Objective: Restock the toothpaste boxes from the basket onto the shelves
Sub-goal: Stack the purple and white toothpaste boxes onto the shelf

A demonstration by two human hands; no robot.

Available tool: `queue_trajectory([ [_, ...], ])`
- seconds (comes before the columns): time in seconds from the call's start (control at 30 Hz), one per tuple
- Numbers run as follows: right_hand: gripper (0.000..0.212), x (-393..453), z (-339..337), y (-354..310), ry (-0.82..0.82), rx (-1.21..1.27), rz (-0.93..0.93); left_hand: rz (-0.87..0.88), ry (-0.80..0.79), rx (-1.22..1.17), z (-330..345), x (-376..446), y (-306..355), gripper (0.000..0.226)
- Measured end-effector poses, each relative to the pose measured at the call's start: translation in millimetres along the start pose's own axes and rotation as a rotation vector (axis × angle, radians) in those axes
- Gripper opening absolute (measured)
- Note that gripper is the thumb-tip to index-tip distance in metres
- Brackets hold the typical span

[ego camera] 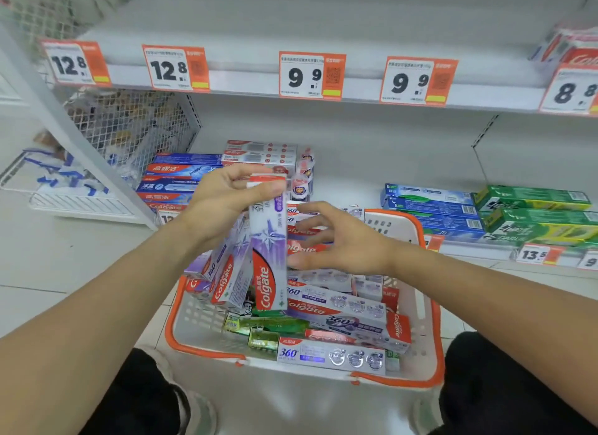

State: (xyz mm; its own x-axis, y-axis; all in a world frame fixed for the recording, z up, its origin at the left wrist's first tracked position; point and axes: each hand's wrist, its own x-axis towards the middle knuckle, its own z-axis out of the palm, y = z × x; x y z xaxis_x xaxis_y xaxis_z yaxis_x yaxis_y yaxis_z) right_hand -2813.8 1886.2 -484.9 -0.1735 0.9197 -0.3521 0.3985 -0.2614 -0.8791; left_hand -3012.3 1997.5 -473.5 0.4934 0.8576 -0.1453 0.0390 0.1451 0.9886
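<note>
Left hand (223, 204) pinches upright purple-and-white Colgate toothpaste boxes (267, 253) above the white orange-rimmed plastic basket (417, 347), right hand (336, 240) spread beside them; next, probably onto the white metal shelf (349, 175) beyond those fingers.

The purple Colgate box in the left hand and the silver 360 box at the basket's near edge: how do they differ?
The purple-and-white Colgate box stands upright, held at its top in the left hand; the silver-grey 360 box lies flat, untouched, in the white orange-rimmed basket. One shows a purple starburst, the other round emblems. Both are long toothpaste cartons.
</note>
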Motion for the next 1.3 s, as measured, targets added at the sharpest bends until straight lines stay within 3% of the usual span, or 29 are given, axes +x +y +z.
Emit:
queue_trajectory([
  [0.07,0.091,0,0,-16,0.075,0.142,-0.07,0.039,-0.005,-0.069,30,-1,12,0.041],
  [0.13,0.089,-3,-9,-25,0.202,0.202,-0.113,0.097,0.031,-0.05,56,4,17,0.046],
  [0.23,0.073,-11,-36,-31,0.368,0.306,-0.149,0.101,0.006,0.084,71,19,15,0.078],
  [0.3,0.061,-18,-60,-34,0.498,0.45,-0.164,-0.007,-0.132,0.256,74,25,18,0.097],
  [0.4,0.051,-27,-102,-37,0.666,0.642,-0.222,-0.006,-0.343,0.442,87,31,27,0.062],
  [0.5,0.042,-41,-144,-41,0.695,0.698,-0.259,0.104,-0.224,0.347,104,43,41,0.049],
  [0.6,0.044,-59,-185,-40,0.792,0.533,-0.304,0.204,-0.16,0.365,133,62,62,0.055],
  [0.7,0.075,-80,-235,-28,1.067,0.247,-0.391,0.39,-0.062,0.469,175,87,94,0.046],
  [0.77,0.071,-91,-270,-19,1.132,0.097,-0.415,0.55,-0.032,0.602,207,113,117,0.049],
  [0.9,0.067,-111,-353,-13,1.289,-0.278,-0.292,0.691,0.062,0.724,282,181,150,0.047],
  [1.03,0.053,-123,-428,-13,1.17,-0.604,-0.095,0.654,0.099,0.664,351,238,161,0.05],
  [1.1,0.046,-124,-449,-6,1.097,-0.64,-0.003,0.59,0.096,0.658,376,254,158,0.05],
  [1.3,0.053,-126,-475,33,0.877,-0.628,0.194,0.426,-0.016,0.763,401,264,140,0.05],
])
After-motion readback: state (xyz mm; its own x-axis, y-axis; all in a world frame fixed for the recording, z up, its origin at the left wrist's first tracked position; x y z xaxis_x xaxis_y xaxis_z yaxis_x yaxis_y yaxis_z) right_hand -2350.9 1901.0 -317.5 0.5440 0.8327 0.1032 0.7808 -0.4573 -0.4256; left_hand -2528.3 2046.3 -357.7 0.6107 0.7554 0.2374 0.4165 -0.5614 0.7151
